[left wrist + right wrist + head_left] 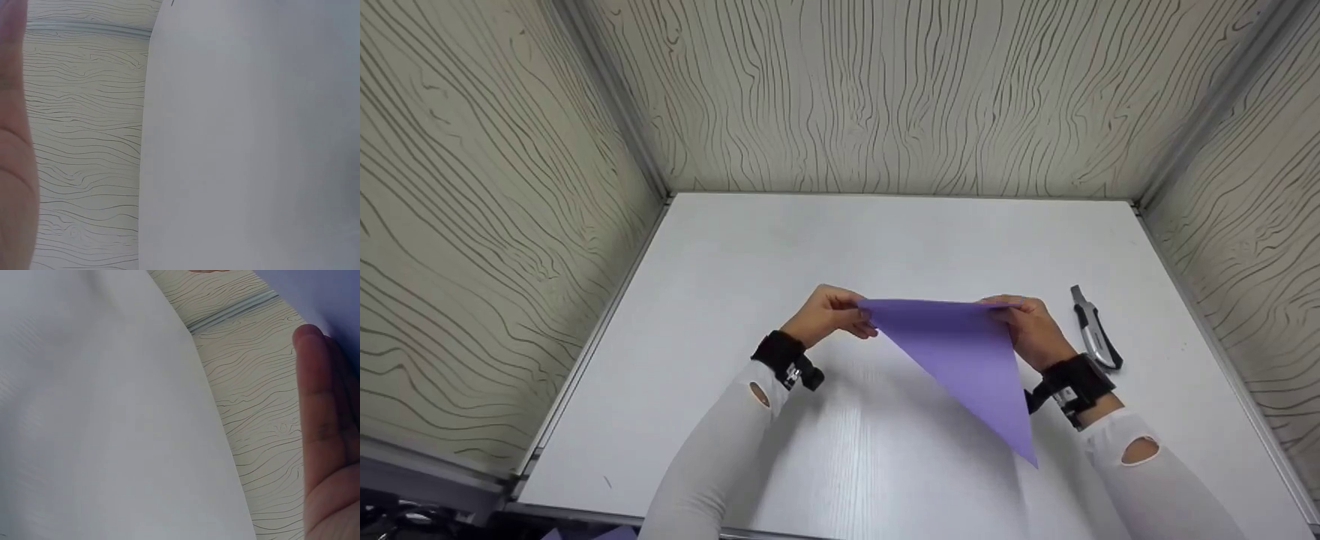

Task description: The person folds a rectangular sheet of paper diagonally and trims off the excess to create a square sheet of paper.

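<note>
A purple sheet of paper [960,352], triangular in outline, hangs above the white table with its straight edge on top and one point downward. My left hand [834,311] pinches its upper left corner between thumb and fingers. At the upper right corner my right hand [1031,330] pinches the paper, partly behind it. In the right wrist view the purple paper [320,295] meets the fingers of the right hand [329,439] at the upper right. Only a strip of the left hand [14,169] shows in the left wrist view; its fingertips are out of frame there.
A grey and black utility knife [1095,330] lies on the white table [885,240] beyond the right wrist. Wood-grain panels [855,97] wall in the back and both sides. Purple pieces [615,533] peek in below the table's front edge.
</note>
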Motion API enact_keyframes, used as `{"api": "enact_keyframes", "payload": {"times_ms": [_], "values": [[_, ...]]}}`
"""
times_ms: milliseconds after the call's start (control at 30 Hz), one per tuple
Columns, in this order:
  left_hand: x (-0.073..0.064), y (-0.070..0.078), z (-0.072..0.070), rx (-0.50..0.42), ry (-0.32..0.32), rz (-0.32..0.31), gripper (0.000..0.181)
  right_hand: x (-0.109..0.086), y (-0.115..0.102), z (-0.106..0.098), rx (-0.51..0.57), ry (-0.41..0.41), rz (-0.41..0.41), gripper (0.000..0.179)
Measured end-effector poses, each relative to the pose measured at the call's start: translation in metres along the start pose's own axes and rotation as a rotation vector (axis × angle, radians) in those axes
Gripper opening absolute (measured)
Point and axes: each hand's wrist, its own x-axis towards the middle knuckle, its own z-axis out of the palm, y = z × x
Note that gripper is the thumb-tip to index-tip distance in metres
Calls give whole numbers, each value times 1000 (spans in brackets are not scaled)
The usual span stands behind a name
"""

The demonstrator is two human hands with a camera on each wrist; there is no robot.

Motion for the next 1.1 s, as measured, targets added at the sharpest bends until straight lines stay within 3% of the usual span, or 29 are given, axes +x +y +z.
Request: {"api": "enact_keyframes", "payload": {"times_ms": [300, 567, 700, 833, 933, 1100], "values": [[1, -3, 1, 27, 84, 29, 31, -1, -3, 7, -33, 22, -21, 44], [4, -1, 5, -35, 125, 33, 35, 1, 0, 1, -7, -127, -20, 56], [7, 2, 10, 88, 205, 1, 28, 1, 1, -2, 14, -179, -15, 61], [10, 2, 12, 235, 263, -26, 18, 4, -1, 1, -158, -48, 42, 33], [10, 3, 13, 226, 265, -36, 15, 4, -4, 3, -322, 27, 85, 10], [10, 4, 11, 189, 243, -68, 28, 5, -9, 1, -402, -20, 109, 40]]}}
